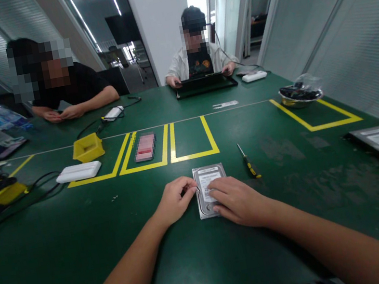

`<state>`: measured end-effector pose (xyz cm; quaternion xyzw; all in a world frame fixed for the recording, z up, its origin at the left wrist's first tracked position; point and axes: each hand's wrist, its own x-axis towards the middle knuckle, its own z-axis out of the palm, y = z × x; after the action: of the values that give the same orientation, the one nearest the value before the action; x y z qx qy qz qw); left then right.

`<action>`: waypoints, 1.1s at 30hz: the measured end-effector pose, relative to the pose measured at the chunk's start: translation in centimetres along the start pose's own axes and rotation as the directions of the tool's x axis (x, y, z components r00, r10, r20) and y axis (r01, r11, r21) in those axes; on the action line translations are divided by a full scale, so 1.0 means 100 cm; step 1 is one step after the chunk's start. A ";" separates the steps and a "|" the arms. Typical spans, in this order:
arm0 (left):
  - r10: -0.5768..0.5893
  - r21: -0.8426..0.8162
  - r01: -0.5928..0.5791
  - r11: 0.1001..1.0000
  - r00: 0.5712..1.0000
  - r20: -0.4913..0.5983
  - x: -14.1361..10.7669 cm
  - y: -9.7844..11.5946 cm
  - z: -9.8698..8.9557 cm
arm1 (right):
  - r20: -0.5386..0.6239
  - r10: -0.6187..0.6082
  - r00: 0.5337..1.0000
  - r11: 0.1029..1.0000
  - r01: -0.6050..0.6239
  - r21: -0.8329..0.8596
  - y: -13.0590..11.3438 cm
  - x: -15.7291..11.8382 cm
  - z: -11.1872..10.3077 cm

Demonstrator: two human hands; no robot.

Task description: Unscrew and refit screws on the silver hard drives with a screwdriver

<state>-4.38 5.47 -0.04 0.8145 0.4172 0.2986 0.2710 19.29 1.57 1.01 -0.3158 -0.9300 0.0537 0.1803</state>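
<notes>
Drive (pixel 204 199) under right hand (pixel 241 201), left hand (pixel 177 200) beside

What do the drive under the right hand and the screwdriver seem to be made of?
Drive: probably metal; its silvery grey case has a soft sheen. Its white printed label looks like paper or film.
Screwdriver: likely a steel shaft, thin and bright; the black-and-yellow handle could be plastic or rubber.
</notes>
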 end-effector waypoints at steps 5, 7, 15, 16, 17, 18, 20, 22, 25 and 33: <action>0.073 0.017 -0.074 0.997 0.996 0.053 0.001 -0.003 -0.003 | 0.011 0.003 1.000 1.000 -0.003 -0.003 0.000 0.000 0.000; 0.094 0.023 -0.096 0.995 0.993 0.073 0.001 -0.003 -0.004 | 0.010 0.004 1.000 1.000 -0.004 -0.002 -0.001 0.000 0.000; 0.137 0.054 -0.145 0.988 0.982 0.132 0.000 -0.004 -0.006 | 0.006 0.007 1.000 1.000 -0.007 0.002 -0.001 0.000 0.001; 0.143 0.051 -0.151 0.987 0.980 0.136 0.000 -0.005 -0.006 | 0.006 0.006 1.000 1.000 -0.006 -0.002 0.000 0.000 0.001; 0.149 0.048 -0.157 0.986 0.979 0.141 0.000 -0.005 -0.006 | 0.008 0.005 1.000 1.000 -0.005 -0.007 0.000 0.000 0.001; 0.154 0.045 -0.162 0.986 0.977 0.144 0.000 -0.005 -0.006 | 0.010 0.003 1.000 1.000 -0.003 -0.011 0.000 0.000 0.001; 0.161 0.044 -0.169 0.985 0.976 0.149 0.000 -0.005 -0.006 | 0.013 -0.002 1.000 1.000 0.002 -0.017 0.000 0.001 0.001; 0.161 0.045 -0.170 0.984 0.975 0.151 0.000 -0.006 -0.005 | 0.015 -0.003 1.000 1.000 0.004 -0.017 0.000 0.001 0.000; 0.155 0.046 -0.163 0.986 0.976 0.151 0.000 -0.006 -0.005 | 0.021 0.002 1.000 1.000 -0.002 -0.013 0.000 0.001 0.000; 0.178 0.043 -0.186 0.982 0.974 0.141 0.002 -0.006 -0.005 | 0.035 0.015 0.999 1.000 -0.014 -0.009 0.000 -0.001 0.000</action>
<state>-4.97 6.02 -0.07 0.8750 0.3297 0.2540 0.2474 19.35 1.54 1.01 -0.3223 -0.9309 0.0566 0.1620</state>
